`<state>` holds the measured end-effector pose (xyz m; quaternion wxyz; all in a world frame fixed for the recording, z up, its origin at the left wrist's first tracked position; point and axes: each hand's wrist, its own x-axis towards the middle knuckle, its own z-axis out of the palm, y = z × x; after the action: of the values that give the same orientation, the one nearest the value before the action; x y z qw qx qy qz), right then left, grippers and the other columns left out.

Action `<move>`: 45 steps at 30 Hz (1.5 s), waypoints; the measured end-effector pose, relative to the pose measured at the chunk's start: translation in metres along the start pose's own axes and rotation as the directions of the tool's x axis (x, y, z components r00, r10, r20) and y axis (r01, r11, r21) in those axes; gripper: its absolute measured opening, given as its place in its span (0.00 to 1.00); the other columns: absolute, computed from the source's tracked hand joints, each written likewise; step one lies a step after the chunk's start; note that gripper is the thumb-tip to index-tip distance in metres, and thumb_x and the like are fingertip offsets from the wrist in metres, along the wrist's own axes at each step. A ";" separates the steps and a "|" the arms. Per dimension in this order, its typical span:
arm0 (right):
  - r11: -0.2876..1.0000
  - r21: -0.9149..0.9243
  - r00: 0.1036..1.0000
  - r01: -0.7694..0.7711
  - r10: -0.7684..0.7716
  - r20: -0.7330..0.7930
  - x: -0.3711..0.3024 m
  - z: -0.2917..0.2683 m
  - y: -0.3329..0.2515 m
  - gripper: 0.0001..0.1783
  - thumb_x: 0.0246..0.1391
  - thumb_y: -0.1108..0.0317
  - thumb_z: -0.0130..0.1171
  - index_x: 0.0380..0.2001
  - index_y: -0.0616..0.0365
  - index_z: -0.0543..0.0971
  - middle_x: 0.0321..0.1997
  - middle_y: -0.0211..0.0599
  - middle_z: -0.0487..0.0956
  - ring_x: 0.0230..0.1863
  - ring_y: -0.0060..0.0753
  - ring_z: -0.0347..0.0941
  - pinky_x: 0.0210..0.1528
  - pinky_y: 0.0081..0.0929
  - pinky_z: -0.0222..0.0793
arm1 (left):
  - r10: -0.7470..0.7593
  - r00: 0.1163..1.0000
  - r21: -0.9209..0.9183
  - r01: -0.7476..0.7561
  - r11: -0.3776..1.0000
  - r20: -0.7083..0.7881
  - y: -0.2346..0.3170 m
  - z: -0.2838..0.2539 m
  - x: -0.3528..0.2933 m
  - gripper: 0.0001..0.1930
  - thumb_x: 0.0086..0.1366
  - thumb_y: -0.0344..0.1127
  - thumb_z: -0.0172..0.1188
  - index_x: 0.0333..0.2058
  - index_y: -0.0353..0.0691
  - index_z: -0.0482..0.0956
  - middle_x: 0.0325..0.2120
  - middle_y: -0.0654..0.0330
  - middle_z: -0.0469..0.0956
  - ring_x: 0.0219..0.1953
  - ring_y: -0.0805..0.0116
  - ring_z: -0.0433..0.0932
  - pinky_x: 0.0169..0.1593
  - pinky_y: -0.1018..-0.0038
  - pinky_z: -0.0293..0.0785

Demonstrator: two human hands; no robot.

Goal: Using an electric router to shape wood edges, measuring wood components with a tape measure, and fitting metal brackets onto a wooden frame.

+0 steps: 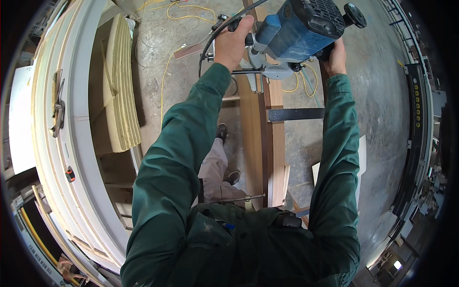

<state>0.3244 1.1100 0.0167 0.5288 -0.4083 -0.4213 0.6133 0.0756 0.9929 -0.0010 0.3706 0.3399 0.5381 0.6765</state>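
Observation:
A blue plunge router (299,36) with a grey base (277,71) stands at the far end of a long wooden workpiece (276,162). My left hand (230,45) is closed round the handle on its left side, thumb on top. My right hand (336,57) wraps the dark handle on the other side, its fingers partly hidden by the tool. A black power cord (206,50) runs past my left hand. Close to the router base, a clamp (253,81) sits at the workpiece's left edge. The cutting bit is hidden.
A dark bar (296,114) crosses under my right forearm. Another clamp (248,197) is near my waist. Stacked yellowish panels (122,91) stand to the left, beside a long bench (81,143) with a hand plane (58,112) and tape measure (70,174). Yellow cords (165,81) lie on the concrete floor.

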 end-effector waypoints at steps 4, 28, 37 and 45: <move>1.000 0.026 1.000 -0.002 0.002 0.007 -0.004 0.003 0.000 0.21 0.57 0.54 0.49 0.44 0.60 0.75 0.42 0.33 0.78 0.41 0.28 0.74 0.44 0.26 0.70 | -0.034 0.999 0.034 0.034 0.999 -0.014 0.001 -0.003 -0.002 0.25 0.53 0.56 0.61 0.30 0.35 0.78 0.24 0.61 0.76 0.29 0.71 0.73 0.38 0.74 0.68; 0.997 0.022 0.988 -0.074 0.077 -0.133 -0.049 0.022 -0.007 0.24 0.59 0.53 0.47 0.49 0.60 0.72 0.49 0.38 0.76 0.48 0.34 0.73 0.54 0.31 0.67 | -0.055 0.998 0.109 0.051 0.993 0.029 0.023 -0.018 -0.038 0.25 0.55 0.57 0.57 0.31 0.36 0.75 0.24 0.61 0.76 0.28 0.69 0.73 0.37 0.73 0.68; 0.998 -0.041 0.996 -0.054 0.051 -0.072 -0.044 0.013 0.003 0.26 0.60 0.49 0.46 0.52 0.57 0.71 0.52 0.37 0.74 0.51 0.36 0.71 0.55 0.35 0.66 | -0.125 0.991 0.181 0.115 0.977 0.043 0.021 -0.028 -0.038 0.25 0.55 0.58 0.58 0.29 0.36 0.79 0.23 0.62 0.78 0.28 0.71 0.74 0.37 0.73 0.68; 0.997 -0.042 0.994 -0.061 0.057 -0.092 -0.048 0.018 0.013 0.26 0.59 0.49 0.46 0.52 0.57 0.70 0.52 0.38 0.74 0.51 0.37 0.71 0.54 0.36 0.66 | -0.049 0.999 0.204 0.048 0.978 -0.001 0.016 -0.035 -0.040 0.28 0.52 0.62 0.55 0.22 0.37 0.74 0.16 0.56 0.73 0.24 0.59 0.74 0.34 0.67 0.68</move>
<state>0.3091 1.0601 0.0128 0.5196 -0.4598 -0.3983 0.6000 0.0630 0.9391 0.0052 0.3514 0.3643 0.6121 0.6075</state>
